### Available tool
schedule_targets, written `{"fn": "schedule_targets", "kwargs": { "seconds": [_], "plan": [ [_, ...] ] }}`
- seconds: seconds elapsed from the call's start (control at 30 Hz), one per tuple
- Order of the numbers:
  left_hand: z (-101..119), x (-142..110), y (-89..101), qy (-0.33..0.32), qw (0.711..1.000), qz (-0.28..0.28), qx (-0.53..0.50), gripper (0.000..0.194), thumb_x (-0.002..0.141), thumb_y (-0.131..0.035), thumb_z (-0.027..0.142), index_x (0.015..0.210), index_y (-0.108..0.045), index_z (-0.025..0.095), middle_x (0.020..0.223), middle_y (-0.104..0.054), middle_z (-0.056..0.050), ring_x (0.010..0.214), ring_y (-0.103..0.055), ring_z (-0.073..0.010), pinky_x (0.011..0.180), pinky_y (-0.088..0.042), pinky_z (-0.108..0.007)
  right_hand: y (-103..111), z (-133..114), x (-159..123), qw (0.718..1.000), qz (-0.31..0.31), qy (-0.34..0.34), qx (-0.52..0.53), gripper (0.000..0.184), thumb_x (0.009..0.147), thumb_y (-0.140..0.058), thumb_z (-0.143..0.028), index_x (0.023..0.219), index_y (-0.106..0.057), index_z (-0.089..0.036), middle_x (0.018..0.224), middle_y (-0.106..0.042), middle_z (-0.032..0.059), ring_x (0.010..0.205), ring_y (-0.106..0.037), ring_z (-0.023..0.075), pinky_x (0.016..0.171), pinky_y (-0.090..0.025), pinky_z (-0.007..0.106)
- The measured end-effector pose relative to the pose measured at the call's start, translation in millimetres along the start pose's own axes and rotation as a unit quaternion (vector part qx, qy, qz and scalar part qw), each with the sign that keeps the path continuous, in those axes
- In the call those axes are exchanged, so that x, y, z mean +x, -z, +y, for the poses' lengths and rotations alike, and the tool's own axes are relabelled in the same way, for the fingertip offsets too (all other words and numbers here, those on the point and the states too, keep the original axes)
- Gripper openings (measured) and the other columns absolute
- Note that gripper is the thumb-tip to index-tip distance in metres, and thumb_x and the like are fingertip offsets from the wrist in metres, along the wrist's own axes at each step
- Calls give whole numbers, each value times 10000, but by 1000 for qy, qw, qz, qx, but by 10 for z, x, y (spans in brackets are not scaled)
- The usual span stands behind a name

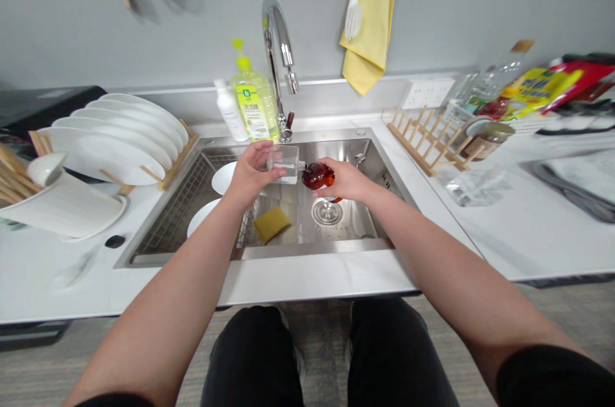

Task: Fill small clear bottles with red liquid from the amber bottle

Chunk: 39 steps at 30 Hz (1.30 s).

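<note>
Over the steel sink (369, 157), my left hand (250, 173) is closed around a clear square glass bottle (284, 165) held on its side. My right hand (346, 181) is closed around a dark amber-red object (317, 175) that meets the bottle's neck; I cannot tell whether it is a cap or a small bottle. Both hands hover just in front of the chrome tap (277, 48). Below them a yellow sponge (271, 224) lies on the sink floor beside the drain (327, 212).
Two white plates (204, 215) rest on a wire rack in the sink's left part. A rack of white plates (120, 138) stands on the left counter. Dish soap (252, 99) stands behind the sink. An empty wooden rack (427, 138), jars and packets sit at the right.
</note>
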<state>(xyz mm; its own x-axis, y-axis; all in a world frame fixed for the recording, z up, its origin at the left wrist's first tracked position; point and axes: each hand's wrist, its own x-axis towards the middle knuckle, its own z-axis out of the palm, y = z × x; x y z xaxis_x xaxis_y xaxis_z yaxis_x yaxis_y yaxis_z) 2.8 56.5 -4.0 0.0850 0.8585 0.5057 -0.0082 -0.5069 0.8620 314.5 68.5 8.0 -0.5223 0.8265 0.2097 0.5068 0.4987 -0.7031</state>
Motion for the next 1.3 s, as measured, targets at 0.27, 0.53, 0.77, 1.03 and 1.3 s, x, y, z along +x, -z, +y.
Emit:
{"fn": "schedule_targets", "kwargs": {
  "seconds": [0.27, 0.53, 0.77, 1.03, 1.3],
  "plan": [
    [9, 3, -9, 8, 1000, 12, -10, 886, 626, -1142, 369, 1383, -693, 269, 1398, -780, -119, 1300, -775, -309, 936, -728, -410, 10, -20, -5, 1000, 0, 3, -5, 762, 738, -1047, -349, 1419, -715, -268, 1246, -864, 62, 1139, -825, 326, 1048, -638, 478],
    [8, -2, -4, 4, 1000, 11, -5, 884, 629, -1141, 380, 1389, -705, 265, 1411, -777, -126, 1305, -777, -320, 938, -736, -426, -1, -13, -6, 1000, 3, -3, -3, 768, 736, -1046, -346, 1423, -711, -269, 1263, -863, 65, 1145, -828, 326, 1054, -639, 483],
    [4, -5, -5, 7, 1000, 10, -3, 873, 642, -1134, 358, 1394, -699, 267, 1420, -774, -126, 1316, -770, -321, 949, -733, -431, 6, -28, -11, 1000, 0, -1, -1, 768, 735, -1045, -342, 1425, -715, -273, 1252, -864, 67, 1136, -828, 326, 1054, -643, 485],
    [-2, -4, -1, -3, 1000, 11, 2, 867, 642, -1135, 367, 1387, -704, 264, 1420, -770, -128, 1311, -774, -329, 955, -730, -447, 0, -19, -8, 1000, 0, -2, 3, 769, 732, -1050, -353, 1418, -712, -275, 1245, -863, 58, 1133, -827, 323, 1039, -646, 478],
    [6, -3, -15, -5, 1000, 16, -1, 875, 628, -1143, 385, 1385, -720, 267, 1414, -780, -126, 1287, -787, -319, 938, -734, -423, -6, -8, -10, 1000, 2, 2, 9, 754, 731, -1050, -333, 1408, -723, -279, 1218, -868, 53, 1114, -833, 322, 1036, -651, 479]
  ]
}}
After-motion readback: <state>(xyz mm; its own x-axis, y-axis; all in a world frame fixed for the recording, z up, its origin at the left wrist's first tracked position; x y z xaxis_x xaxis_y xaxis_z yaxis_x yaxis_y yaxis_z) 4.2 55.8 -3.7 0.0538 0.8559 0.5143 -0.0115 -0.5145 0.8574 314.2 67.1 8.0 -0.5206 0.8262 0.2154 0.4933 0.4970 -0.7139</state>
